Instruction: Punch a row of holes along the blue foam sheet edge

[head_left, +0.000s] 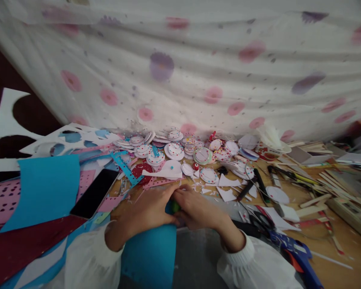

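Observation:
Both hands meet over the near edge of the table, at the middle of the view. My left hand point(152, 208) is curled, with its fingers bent over a blue sheet point(152, 257) that hangs down toward my lap. My right hand point(197, 206) is closed around a small green object point(175, 206) that shows between the two hands. What the green object is cannot be made out, and the fingertips are partly hidden.
White paper discs with coloured dots point(174, 151) pile up at the back. A phone point(95, 193) and a blue sheet point(49, 186) lie left. Scissors point(261, 220), a blue glue gun point(297, 251) and wooden sticks point(337, 188) lie right. A flowered curtain point(183, 72) hangs behind.

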{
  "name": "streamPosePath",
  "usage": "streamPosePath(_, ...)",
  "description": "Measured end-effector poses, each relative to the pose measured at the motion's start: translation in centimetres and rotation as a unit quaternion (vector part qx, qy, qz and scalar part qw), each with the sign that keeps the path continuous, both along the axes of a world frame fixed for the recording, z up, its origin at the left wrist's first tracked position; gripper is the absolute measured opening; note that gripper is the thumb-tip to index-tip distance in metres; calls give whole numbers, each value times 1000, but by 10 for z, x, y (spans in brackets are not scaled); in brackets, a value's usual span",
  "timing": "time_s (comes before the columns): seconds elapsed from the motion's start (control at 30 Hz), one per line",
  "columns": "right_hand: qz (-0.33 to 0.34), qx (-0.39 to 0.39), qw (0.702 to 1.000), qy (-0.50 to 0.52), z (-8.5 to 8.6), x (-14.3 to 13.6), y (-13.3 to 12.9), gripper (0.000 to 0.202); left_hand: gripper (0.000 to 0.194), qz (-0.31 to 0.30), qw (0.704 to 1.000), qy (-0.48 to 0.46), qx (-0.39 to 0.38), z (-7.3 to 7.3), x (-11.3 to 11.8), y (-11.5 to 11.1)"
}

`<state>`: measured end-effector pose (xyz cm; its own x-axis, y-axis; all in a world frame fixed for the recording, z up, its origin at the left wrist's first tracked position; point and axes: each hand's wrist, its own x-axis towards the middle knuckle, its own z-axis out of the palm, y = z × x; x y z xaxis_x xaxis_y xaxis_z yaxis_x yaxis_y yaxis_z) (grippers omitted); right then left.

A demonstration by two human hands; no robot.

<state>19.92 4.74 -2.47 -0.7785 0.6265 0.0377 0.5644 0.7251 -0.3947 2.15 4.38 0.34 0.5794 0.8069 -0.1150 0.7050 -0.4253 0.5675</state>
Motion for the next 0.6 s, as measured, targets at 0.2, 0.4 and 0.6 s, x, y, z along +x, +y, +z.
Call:
streamPosePath(0.2,-16,4,1000,18,-2,3,2,28,84,-18,999,-33,21,-2,0,4)
streamPosePath(0.4,-19,-46,993,111,1,15,-6,37,71,-12,995,-81,-55,-11,-15,7)
streamPosePath(0.6,-109,-32,985,128,-5,26,-21,31,22,52,994,-87,-30,-17,-31,-4)
